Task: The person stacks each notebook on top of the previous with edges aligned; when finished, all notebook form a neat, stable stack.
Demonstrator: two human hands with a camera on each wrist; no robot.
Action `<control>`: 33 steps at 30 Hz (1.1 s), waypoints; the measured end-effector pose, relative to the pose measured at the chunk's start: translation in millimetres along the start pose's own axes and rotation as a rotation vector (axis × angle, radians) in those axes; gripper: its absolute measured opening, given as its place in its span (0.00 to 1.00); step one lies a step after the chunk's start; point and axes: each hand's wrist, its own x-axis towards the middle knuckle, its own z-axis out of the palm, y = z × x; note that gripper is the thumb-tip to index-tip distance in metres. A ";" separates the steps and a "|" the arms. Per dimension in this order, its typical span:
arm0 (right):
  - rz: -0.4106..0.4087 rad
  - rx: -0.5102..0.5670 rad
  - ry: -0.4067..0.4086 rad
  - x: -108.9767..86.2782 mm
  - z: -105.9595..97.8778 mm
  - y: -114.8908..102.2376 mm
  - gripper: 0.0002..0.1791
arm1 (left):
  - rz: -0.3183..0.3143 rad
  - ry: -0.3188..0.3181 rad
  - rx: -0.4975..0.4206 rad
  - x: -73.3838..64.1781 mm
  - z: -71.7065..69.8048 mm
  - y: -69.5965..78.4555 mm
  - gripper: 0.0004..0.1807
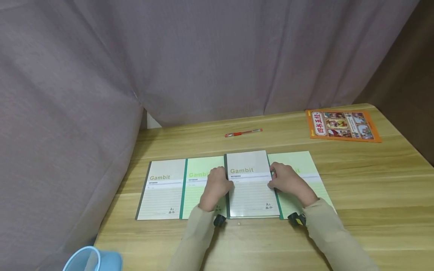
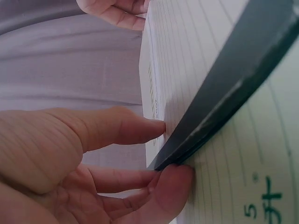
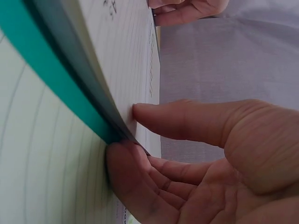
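Observation:
A white notebook (image 1: 252, 192) with a dark spine lies in the middle of a row of notebooks, overlapping its neighbours slightly. My left hand (image 1: 217, 186) pinches its spine edge, with the thumb on the cover and the fingertips at the spine's underside in the left wrist view. On the opposite edge my right hand (image 1: 288, 180) pinches the same notebook, thumb on top and fingers curled at the side. Left of it lie a green notebook (image 1: 200, 195) and a white notebook (image 1: 162, 199). Another green notebook (image 1: 305, 162) lies partly under my right hand.
A red pen (image 1: 243, 133) lies behind the row. At the back right of the wooden table (image 1: 373, 188) is an orange picture book (image 1: 342, 126). A blue container (image 1: 108, 259) stands at the front left. A grey curtain (image 1: 203, 56) hangs along the back and left.

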 end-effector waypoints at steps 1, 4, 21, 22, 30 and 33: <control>0.007 -0.006 0.001 0.7 0.2 -0.1 0.26 | 0.000 0.004 0.001 -0.3 0.0 0.4 0.06; 0.023 -0.018 -0.002 1.0 0.2 -1.1 0.27 | -0.004 0.008 -0.008 -1.5 0.0 1.9 0.07; 0.023 -0.039 -0.033 -4.4 -3.3 -3.8 0.28 | 0.004 0.017 -0.038 -6.1 1.4 0.5 0.04; 0.020 -0.039 -0.038 -5.4 -4.6 -3.7 0.27 | -0.004 0.012 -0.048 -6.9 1.0 0.0 0.03; 0.015 -0.045 -0.033 -13.0 -24.4 0.8 0.23 | 0.017 0.062 0.005 -10.5 -5.8 6.1 0.18; 0.015 -0.037 -0.023 -16.2 -32.5 2.8 0.23 | 0.047 0.061 0.019 -9.9 -5.9 9.5 0.23</control>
